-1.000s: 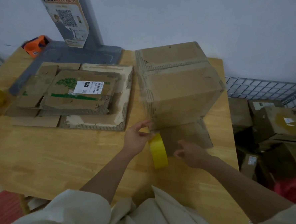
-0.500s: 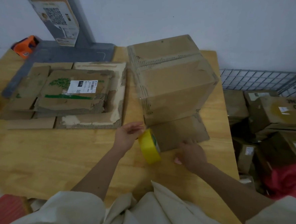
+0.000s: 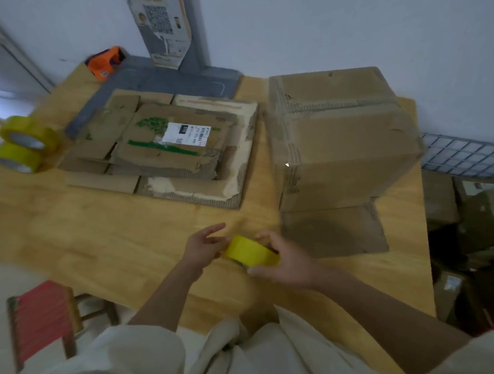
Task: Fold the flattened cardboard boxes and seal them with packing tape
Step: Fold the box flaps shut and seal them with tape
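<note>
Tape roll (image 3: 251, 251), yellow, sits between my two hands above the table's (image 3: 98, 239) near edge: right hand (image 3: 285, 264) curls round it, left hand (image 3: 201, 247) touches its left side, fingers loose. I judge the folded box (image 3: 345, 152) lies ahead and rightward, open flap (image 3: 332, 230) nearest my right hand.

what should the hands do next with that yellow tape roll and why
Probably pick the tape's free end loose. Both hands meet at the yellow tape roll: the right hand has its grip round it, the left hand touches its edge, and no strip is pulled out. The folded box stands beside them with a bottom flap lying open.
</note>
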